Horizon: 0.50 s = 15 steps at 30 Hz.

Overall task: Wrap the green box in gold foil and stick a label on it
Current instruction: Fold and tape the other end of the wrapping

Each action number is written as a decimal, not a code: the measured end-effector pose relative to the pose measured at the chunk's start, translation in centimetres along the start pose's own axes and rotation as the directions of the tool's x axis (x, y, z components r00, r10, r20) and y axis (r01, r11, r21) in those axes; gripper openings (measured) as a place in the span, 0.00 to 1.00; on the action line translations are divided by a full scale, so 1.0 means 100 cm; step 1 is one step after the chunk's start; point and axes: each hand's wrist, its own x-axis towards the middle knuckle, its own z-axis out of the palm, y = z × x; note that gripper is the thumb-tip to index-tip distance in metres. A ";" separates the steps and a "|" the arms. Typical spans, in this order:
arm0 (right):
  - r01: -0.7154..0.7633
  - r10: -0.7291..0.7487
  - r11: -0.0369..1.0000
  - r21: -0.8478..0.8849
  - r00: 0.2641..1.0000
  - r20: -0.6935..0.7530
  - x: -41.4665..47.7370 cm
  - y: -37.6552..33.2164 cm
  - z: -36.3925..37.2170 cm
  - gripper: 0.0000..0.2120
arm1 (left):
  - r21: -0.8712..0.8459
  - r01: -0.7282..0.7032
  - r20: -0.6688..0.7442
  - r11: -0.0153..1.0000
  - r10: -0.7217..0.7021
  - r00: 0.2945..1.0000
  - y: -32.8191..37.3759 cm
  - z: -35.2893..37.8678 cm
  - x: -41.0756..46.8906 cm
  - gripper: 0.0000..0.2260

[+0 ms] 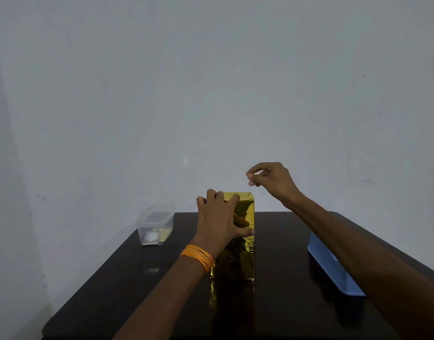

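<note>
A tall box covered in shiny gold foil point(240, 256) stands upright in the middle of the dark table point(127, 285); no green shows. My left hand point(219, 220), with an orange braided band at the wrist, grips the box's upper left side, fingers over the top edge and thumb across the front face. My right hand point(270, 179) hovers above and to the right of the box top, thumb and forefinger pinched together. Whether something small sits between them is too faint to tell.
A clear plastic container with a lid point(155, 224) stands at the table's far left, with small white items inside. A blue tray point(333, 266) lies along the right side under my right forearm. A plain pale wall rises behind the table.
</note>
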 end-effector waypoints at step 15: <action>0.180 -0.095 0.973 -0.145 0.882 0.461 0.029 -0.031 0.013 0.36 | -0.018 -0.007 0.162 1.000 0.010 0.987 0.004 -0.012 -0.002 0.49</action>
